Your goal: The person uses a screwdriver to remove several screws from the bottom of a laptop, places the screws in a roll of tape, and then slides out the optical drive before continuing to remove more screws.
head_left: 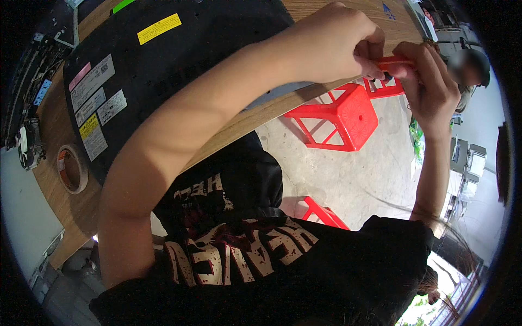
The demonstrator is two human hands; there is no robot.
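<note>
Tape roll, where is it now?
At the left of the head view, the tape roll lies on the wooden table, just left of the black panel, near its yellow-and-white label.

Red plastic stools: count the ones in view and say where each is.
3: one stool beside the wooden table; a second stool just above it in the picture, partly covered; a third stool lower down, mostly hidden by the black T-shirt. More may be hidden.
</note>
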